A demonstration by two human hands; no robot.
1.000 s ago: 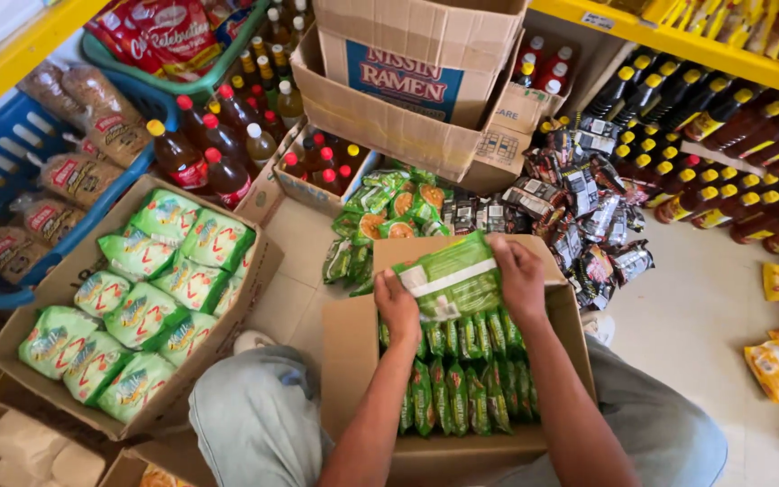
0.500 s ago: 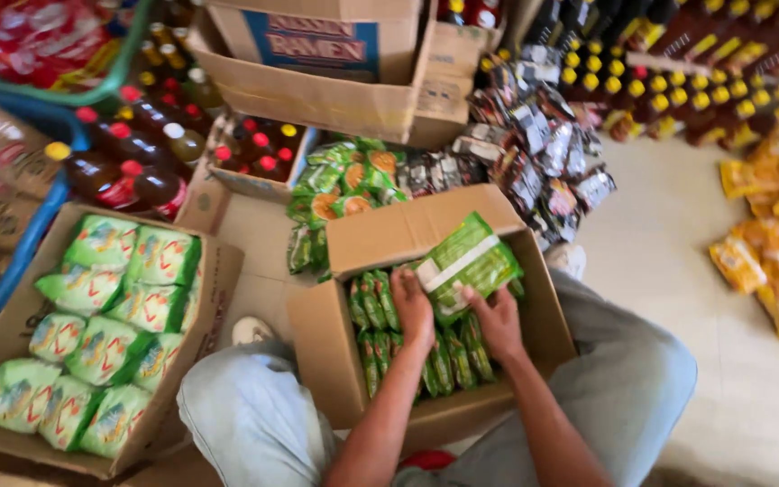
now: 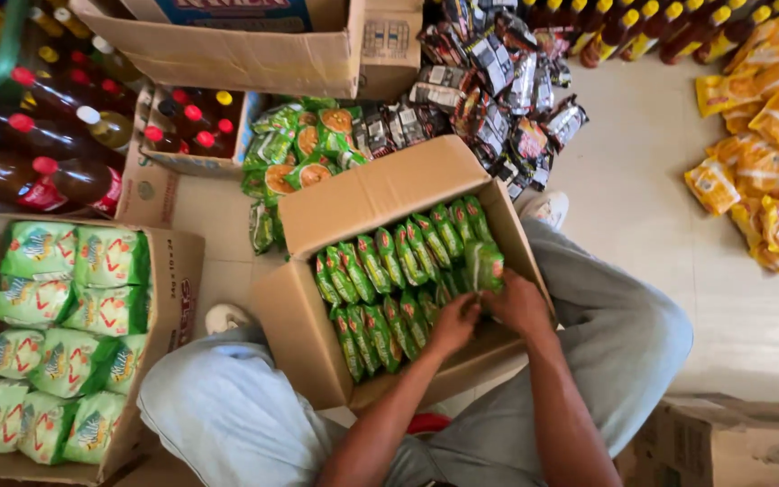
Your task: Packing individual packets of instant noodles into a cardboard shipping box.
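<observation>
Right hand (image 3: 520,302) pinches green packet (image 3: 484,264) at right end of open box (image 3: 317,347); I see packet upright, long axis pointing away from me. Left hand (image 3: 455,323) curled, touching packet rows just left of it. Right nearer. Two packet rows inside box; exact count unclear. Beyond box: loose green packets (image 3: 295,149), dark sachets (image 3: 489,72).

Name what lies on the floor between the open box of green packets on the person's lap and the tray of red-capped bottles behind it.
In the head view, a loose heap of green packets lies between the open box and the bottle tray.
</observation>
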